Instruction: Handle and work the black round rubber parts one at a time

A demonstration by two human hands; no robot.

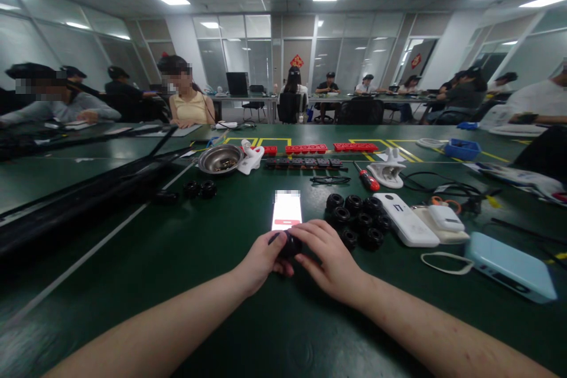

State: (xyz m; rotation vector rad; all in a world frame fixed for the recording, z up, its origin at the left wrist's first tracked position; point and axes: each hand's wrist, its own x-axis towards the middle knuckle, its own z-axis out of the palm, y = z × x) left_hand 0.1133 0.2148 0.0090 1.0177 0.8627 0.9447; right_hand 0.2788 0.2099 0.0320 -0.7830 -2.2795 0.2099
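Fingers (278,241) of the left hand (260,260) close around one black round part (291,246), just on the near side of one lit phone (287,211).
The right hand (330,257) curls against the same part; I cannot tell whether it grips. Beyond, on the green worktop (239,212), lie about eight similar black parts (364,220) to the right, two more pieces (199,189) to the left, one screwdriver (369,179), one metal bowl (220,159), then three red strips (306,149).
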